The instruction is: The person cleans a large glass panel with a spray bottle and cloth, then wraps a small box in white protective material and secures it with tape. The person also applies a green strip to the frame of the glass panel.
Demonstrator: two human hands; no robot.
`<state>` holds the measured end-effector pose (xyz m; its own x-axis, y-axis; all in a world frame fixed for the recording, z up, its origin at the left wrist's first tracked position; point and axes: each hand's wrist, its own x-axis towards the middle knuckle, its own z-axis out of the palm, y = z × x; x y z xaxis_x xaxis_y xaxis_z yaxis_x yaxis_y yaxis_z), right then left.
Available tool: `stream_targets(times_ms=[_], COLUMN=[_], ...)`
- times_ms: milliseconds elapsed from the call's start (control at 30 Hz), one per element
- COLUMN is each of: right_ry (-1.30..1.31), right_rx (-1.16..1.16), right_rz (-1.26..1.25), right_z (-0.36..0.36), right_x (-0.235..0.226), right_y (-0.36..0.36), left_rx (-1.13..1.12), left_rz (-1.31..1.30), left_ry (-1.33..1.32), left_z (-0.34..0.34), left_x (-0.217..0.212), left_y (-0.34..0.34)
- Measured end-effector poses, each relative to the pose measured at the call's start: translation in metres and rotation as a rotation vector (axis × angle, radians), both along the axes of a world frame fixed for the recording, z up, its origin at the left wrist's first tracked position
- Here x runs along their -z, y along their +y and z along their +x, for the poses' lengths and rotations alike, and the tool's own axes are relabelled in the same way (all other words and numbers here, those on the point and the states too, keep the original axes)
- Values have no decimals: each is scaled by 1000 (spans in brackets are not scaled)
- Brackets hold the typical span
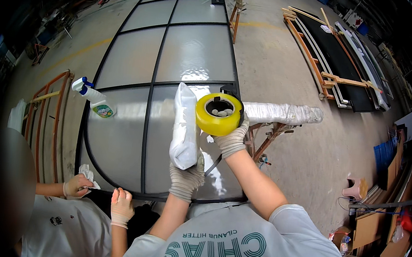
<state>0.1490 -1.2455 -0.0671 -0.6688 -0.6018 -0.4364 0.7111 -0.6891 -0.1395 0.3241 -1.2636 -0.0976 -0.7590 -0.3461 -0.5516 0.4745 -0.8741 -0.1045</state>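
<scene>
In the head view, over the panel's [128,52] near end, the left hand [186,180] is closed round the packet's [185,126] lower end, its long axis running roughly along the panel, while the right hand [233,140] grips the tape [211,124] just beside it, toward the panel's right edge.

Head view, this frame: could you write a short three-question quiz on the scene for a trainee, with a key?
1. Which of the wearer's hands holds the yellow tape?
2. True or false: one of the wearer's hands is gripping the spray bottle.
3. The wearer's left hand holds: (a) a stool, (b) a white packet, (c) cardboard.

Key: 1. The right hand. 2. False; neither hand touches it. 3. b.
</scene>
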Motion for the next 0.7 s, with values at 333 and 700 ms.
stream_targets(times_ms=[333,700], right_ry=[132,218], right_rx=[-298,204], right_rz=[-57,344], right_z=[-5,-14], right_x=[29,25], right_y=[44,198], left_rx=[-29,-11], left_rz=[-4,36], left_ry=[171,122], left_z=[2,4], left_x=[-8,13], left_y=[5,2])
